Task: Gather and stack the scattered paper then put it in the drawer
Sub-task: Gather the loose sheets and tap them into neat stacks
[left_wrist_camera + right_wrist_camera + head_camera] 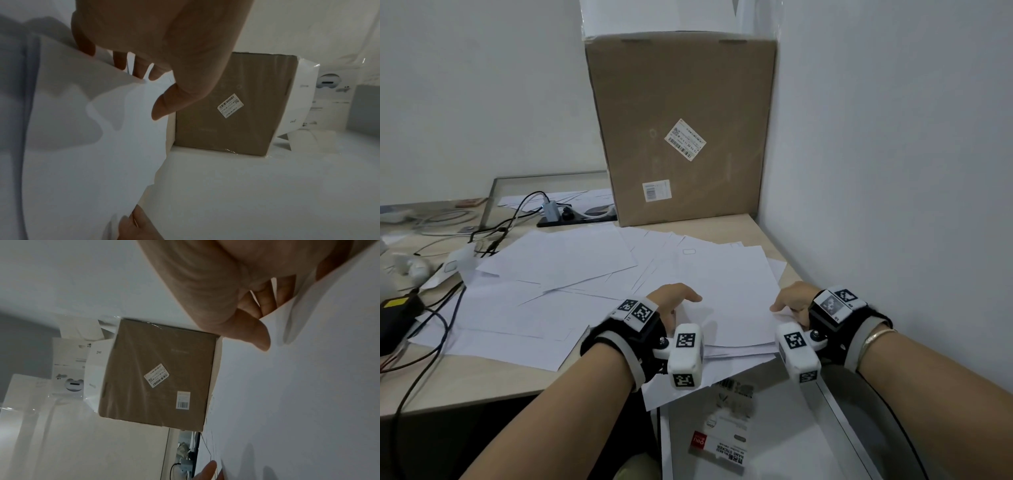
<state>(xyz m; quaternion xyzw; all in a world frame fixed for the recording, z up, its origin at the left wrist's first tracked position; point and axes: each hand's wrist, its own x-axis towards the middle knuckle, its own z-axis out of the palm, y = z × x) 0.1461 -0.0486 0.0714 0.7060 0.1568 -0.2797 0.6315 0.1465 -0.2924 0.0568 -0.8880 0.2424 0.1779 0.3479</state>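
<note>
- Head view: the left hand (677,301) and the right hand (792,301) hold opposite side edges of a small stack of paper (726,298), which sits at the near right of the desk (482,383), overhanging its front edge.
- Head view only: more loose sheets (551,270) fan out across the desk to the left of and behind the held stack, overlapping one another.
- Left wrist view: the left thumb (174,99) lies on top of the sheets and the fingers (141,68) curl beneath the edge, pinching the paper. This grip detail is hidden in the head view.
- Right wrist view: the right thumb (257,335) presses on the top sheet, with the fingers (267,301) tucked behind the paper edge, so this hand also grips the stack.
- Both wrist views show white packaging standing beside the cardboard box (681,130); the head view shows only the box, upright against the wall at the back of the desk.
- Container: an open drawer (835,411) sits below the desk front, directly under the held stack. Inside it lies a pack of name stickers (722,448) with a red corner label and a barcoded card (736,390).
- Cables (493,233) and a power strip (571,219) lie at the desk's left rear.
</note>
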